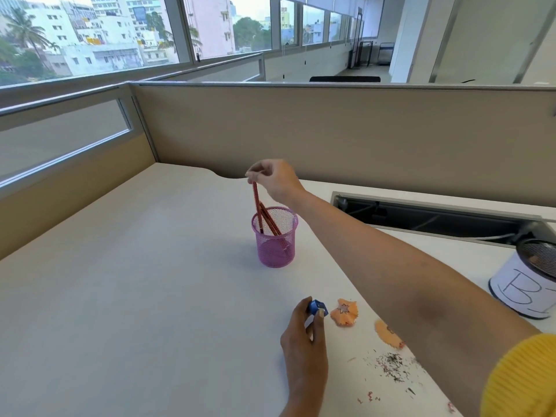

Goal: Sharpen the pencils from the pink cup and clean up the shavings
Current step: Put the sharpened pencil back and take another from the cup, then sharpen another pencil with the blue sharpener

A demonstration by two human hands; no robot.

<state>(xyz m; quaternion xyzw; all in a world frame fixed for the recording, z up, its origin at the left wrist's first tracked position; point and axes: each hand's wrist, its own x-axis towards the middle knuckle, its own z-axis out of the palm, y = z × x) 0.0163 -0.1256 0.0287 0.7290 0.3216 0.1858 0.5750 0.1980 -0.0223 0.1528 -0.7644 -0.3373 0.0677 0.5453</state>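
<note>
Across mid-frame, pale desk (135,296), beige partitions (331,130), windows (90,34) upper left. Pinching a red pencil (256,203), tip inside the pink cup (275,245), with right hand (278,180); gripping blue sharpener (315,307) with left hand (304,335).

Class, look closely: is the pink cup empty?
No: pencils lean inside the pink cup, and the right hand pinches the top of one.

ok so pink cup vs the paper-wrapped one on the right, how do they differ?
The pink cup is bare pink mesh; the paper-wrapped cup is dark mesh under white paper with handwritten letters. The pink cup holds red pencils, one pinched by the right hand; the paper-wrapped cup's contents are unclear. Both are upright mesh cylinders.
</note>
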